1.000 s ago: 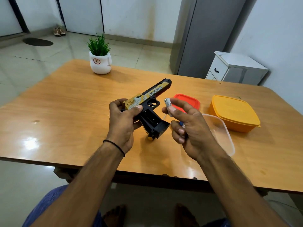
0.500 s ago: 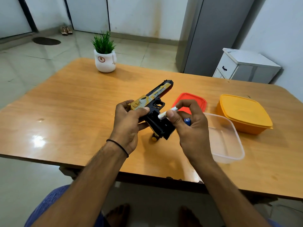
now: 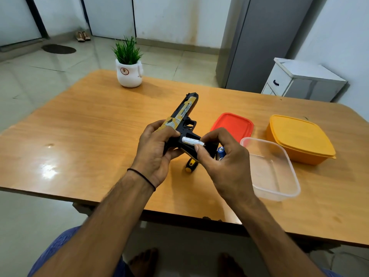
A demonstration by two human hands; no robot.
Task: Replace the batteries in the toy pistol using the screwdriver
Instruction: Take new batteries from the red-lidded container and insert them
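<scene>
Plainly the toy pistol was light, rigid plastic, best gripped round the rear of its slide and frame. That was where the left hand held it, above the table, muzzle pointing away. The silvery-white battery looked small, hard and smooth, apt to slip or roll, so a pinch near one end suited it. The right hand did just that: thumb and forefinger were closed on its right end, laying it across the pistol's open grip, while the lower fingers curled round a blue battery. The screwdriver lay on the table just beneath the hands, its shaft hidden. Whether the battery was seated could not be told.
</scene>
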